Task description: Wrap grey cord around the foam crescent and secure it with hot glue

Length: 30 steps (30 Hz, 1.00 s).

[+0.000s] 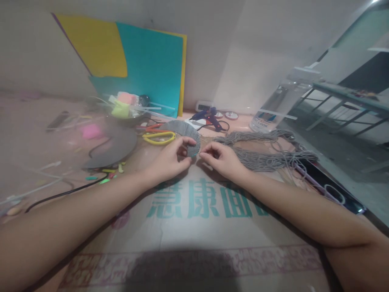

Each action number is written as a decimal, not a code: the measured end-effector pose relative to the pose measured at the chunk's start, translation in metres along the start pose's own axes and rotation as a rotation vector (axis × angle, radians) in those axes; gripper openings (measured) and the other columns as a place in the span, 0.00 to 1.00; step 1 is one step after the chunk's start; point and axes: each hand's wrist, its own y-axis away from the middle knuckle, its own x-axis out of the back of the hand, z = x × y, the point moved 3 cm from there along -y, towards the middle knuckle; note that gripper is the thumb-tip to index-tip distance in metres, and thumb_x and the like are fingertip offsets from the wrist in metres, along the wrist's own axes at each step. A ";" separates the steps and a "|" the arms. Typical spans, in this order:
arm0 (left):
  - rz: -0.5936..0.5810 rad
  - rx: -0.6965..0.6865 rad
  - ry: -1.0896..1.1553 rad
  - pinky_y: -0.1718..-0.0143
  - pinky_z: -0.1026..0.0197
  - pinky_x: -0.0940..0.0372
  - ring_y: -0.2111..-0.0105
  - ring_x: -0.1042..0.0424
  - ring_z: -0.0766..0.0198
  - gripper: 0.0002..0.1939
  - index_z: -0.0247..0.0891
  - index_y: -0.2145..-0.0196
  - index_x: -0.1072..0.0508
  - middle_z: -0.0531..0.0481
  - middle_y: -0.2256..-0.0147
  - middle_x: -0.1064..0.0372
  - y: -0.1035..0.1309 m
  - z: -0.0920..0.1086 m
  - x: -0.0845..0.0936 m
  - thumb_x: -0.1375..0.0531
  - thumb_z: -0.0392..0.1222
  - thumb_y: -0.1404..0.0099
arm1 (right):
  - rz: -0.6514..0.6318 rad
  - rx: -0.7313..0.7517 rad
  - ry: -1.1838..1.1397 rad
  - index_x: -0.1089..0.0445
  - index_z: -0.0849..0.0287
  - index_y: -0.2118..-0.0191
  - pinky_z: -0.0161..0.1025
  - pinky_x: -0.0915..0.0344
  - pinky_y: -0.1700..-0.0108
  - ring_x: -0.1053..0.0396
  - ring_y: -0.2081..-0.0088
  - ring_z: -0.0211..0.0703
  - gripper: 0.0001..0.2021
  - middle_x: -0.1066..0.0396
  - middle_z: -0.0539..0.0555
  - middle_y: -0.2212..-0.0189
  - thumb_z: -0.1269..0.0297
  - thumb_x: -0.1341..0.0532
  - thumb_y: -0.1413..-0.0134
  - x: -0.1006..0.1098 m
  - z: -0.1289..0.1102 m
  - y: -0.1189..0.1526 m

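Observation:
A grey curved piece [184, 127], with a ribbed surface as if wound with yarn, lies on a printed cardboard sheet [188, 235]. My left hand [174, 160] is curled over its near right end, index finger on top and thumb at the lower edge. Just to the right, my right hand [223, 160] has thumb and index finger pinched together close to that end. Whatever is in the pinch is too small to make out. Loose grey yarn [261, 156] lies in a looped bundle beyond my right hand. Yellow-handled scissors [159, 138] rest beside my left hand.
Behind stand a blue glue gun [208, 115], a clear plastic bottle [270, 105] and teal and yellow sheets [152, 65] against the wall. On the left are a bowl [126, 120] of colourful lumps, a dark grey disc [117, 148] and a black cord [67, 193]. A phone [337, 188] lies right.

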 end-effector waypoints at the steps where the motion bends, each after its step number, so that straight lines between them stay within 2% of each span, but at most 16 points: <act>1: -0.017 -0.011 0.006 0.60 0.60 0.34 0.61 0.31 0.64 0.19 0.39 0.50 0.35 0.47 0.53 0.32 0.000 -0.001 -0.001 0.42 0.34 0.40 | 0.015 -0.004 0.004 0.30 0.60 0.69 0.35 0.42 0.70 0.39 0.74 0.36 0.07 0.33 0.48 0.77 0.61 0.39 0.45 0.000 -0.001 0.000; 6: -0.057 -0.023 0.040 0.60 0.60 0.35 0.63 0.32 0.65 0.20 0.39 0.50 0.36 0.48 0.54 0.33 0.001 -0.003 -0.003 0.42 0.33 0.40 | 0.020 -0.079 -0.016 0.31 0.59 0.70 0.34 0.43 0.71 0.39 0.75 0.35 0.09 0.35 0.47 0.78 0.60 0.38 0.45 0.000 0.000 0.001; 11: -0.074 -0.028 0.049 0.61 0.60 0.35 0.63 0.32 0.66 0.20 0.40 0.49 0.36 0.48 0.54 0.33 0.001 -0.002 -0.003 0.42 0.33 0.39 | -0.096 -0.179 -0.285 0.33 0.59 0.67 0.34 0.44 0.75 0.41 0.79 0.34 0.12 0.38 0.44 0.81 0.54 0.39 0.45 -0.005 0.003 0.002; 14: -0.082 -0.021 0.051 0.61 0.61 0.35 0.63 0.32 0.65 0.19 0.40 0.49 0.36 0.48 0.54 0.33 0.002 -0.002 -0.003 0.42 0.33 0.39 | -0.112 -0.225 -0.373 0.34 0.59 0.68 0.33 0.45 0.77 0.42 0.81 0.33 0.13 0.38 0.44 0.81 0.53 0.38 0.46 -0.006 0.004 0.002; 23: -0.091 0.021 0.094 0.62 0.60 0.37 0.64 0.34 0.66 0.17 0.39 0.51 0.35 0.49 0.56 0.34 0.002 0.000 -0.003 0.41 0.37 0.38 | -0.108 -0.194 -0.288 0.34 0.59 0.68 0.33 0.45 0.76 0.42 0.79 0.34 0.13 0.37 0.45 0.80 0.53 0.39 0.45 -0.006 0.002 0.002; 30: -0.067 0.005 0.062 0.68 0.62 0.41 0.68 0.37 0.67 0.12 0.39 0.55 0.35 0.52 0.62 0.36 0.001 0.002 -0.002 0.42 0.37 0.37 | -0.107 -0.125 -0.147 0.33 0.59 0.69 0.34 0.43 0.72 0.41 0.76 0.35 0.11 0.37 0.46 0.78 0.55 0.40 0.45 -0.005 -0.003 0.003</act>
